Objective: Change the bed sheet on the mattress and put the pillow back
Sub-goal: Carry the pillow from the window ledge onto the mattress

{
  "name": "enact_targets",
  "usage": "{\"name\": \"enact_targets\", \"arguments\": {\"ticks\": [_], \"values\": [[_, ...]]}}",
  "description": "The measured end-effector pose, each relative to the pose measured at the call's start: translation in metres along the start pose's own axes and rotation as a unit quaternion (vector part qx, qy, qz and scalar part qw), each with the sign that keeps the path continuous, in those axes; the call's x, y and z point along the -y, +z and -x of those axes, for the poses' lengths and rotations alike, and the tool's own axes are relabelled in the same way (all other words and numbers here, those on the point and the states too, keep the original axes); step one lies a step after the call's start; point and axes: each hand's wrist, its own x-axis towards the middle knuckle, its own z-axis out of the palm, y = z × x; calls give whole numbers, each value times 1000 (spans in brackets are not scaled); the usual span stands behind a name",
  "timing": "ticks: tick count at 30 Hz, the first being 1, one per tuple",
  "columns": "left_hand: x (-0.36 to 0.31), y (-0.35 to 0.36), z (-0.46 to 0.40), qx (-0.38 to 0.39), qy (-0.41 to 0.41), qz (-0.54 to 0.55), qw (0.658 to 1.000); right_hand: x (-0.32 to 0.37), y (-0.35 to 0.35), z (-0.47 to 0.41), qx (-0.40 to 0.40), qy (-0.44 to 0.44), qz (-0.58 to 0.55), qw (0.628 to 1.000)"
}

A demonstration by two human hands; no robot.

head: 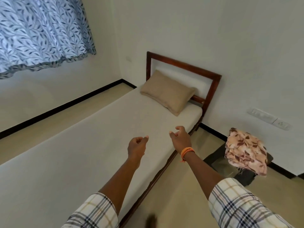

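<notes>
Bedroom: both empty hands, left hand (137, 146) and right hand (180, 137), hanging loosely curled over sheet (82, 153); pillow (167, 92) lying on it risks being dragged off.

Both arms reach forward over the bed (82, 153), plaid sleeves at the elbows. Left hand (136, 146) above the bed's mid-width, fingers loosely curled, holding nothing. Right hand (180, 137) over the bed's right edge, fingers half curled and spread, holding nothing; orange bands (187, 151) on the wrist.
</notes>
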Motion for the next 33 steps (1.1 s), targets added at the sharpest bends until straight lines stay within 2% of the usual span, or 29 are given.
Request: {"name": "enact_targets", "arguments": {"ticks": [5,10,18,26,33], "values": [[-34,76,-133,16,-8,15,1000,-4,0,-150,-11,11,-2,1000],[-79,140,-266,21,-71,39,996,8,-2,-293,-4,35,28,999],[-153,232,-438,17,-109,29,993,19,-14,-501,22,34,68,997],[-164,328,-595,-38,-165,19,985,-13,-7,-727,94,42,84,991],[-140,429,-752,-99,-283,44,953,-77,33,-940,175,52,147,972]]}}
